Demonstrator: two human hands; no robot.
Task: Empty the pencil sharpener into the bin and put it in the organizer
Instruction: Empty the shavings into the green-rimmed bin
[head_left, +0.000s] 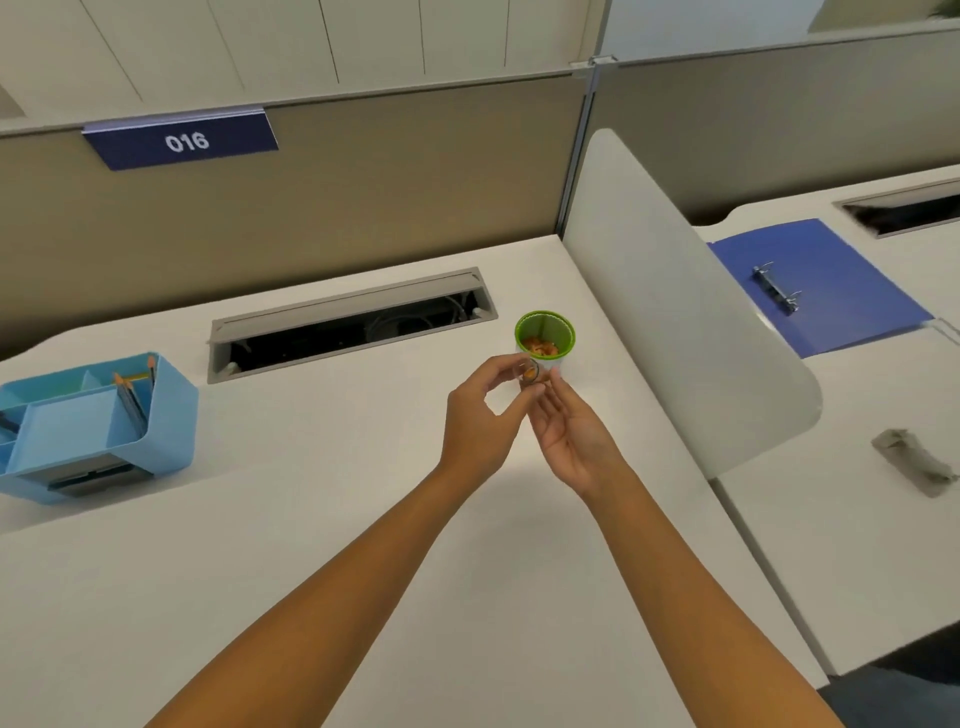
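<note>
A small green-rimmed bin (545, 326) stands on the white desk with orange pencil shavings in its bottom. Just in front of it I hold a small clear pencil sharpener (531, 372) with orange shavings inside. My left hand (480, 415) pinches it with thumb and fingertips from the left. My right hand (569, 431) touches it from the right, palm up and fingers extended. The sharpener is close to the bin's near side, about at rim height. The light blue organizer (171, 400) sits far left on the desk, with pencils in a back compartment.
A grey cable slot (353, 325) is open in the desk behind the hands. A white curved divider (675, 312) rises right of the bin. Beyond it lie a blue ring binder (841, 291) and a crumpled grey cloth (914, 462).
</note>
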